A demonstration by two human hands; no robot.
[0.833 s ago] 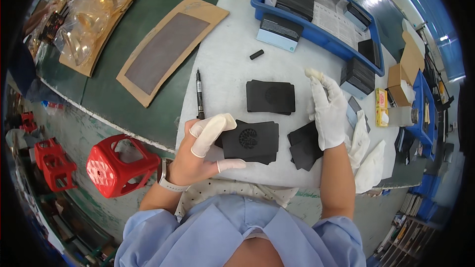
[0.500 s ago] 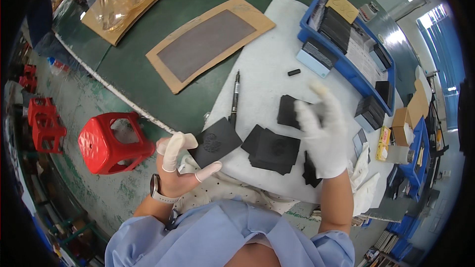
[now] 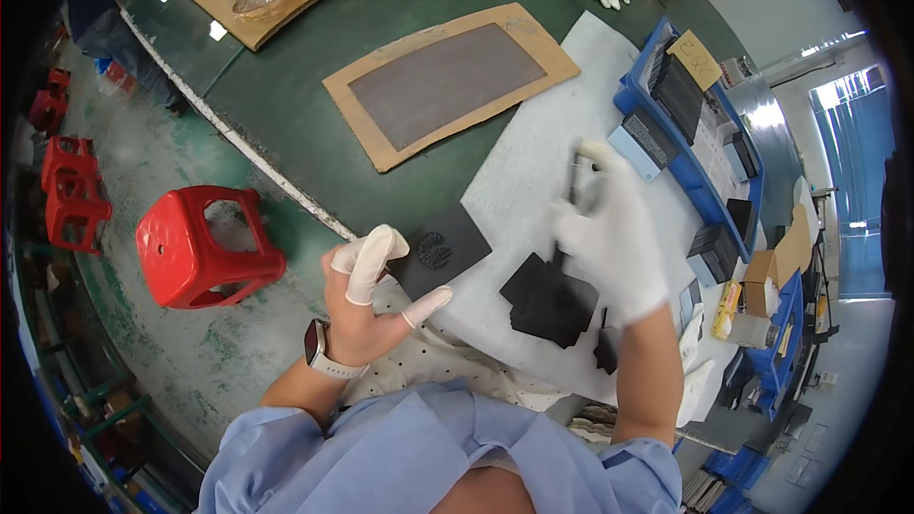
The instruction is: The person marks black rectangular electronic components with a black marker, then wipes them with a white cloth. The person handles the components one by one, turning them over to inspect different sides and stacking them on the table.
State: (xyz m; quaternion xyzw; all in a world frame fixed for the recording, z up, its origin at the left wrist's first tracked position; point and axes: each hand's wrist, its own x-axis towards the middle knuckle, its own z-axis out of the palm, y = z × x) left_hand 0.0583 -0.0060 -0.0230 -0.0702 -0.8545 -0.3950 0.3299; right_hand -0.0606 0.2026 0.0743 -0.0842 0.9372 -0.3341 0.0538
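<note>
Pen (image 3: 573, 181) now appears pinched in your blurred right hand (image 3: 617, 246), left hand (image 3: 367, 300) pinching black card (image 3: 455, 246): both occupied.

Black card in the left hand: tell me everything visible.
Thin, rectangular and matte, the black card bears a round, patterned emblem towards its left end. In the picture it slants up to the right, left of the card pile. The left hand holds its left end; exact finger contact is partly hidden.

The card (image 3: 455, 249) is black, the stool (image 3: 176, 240) red, the cream cloth (image 3: 424, 369) dark-dotted.
</note>
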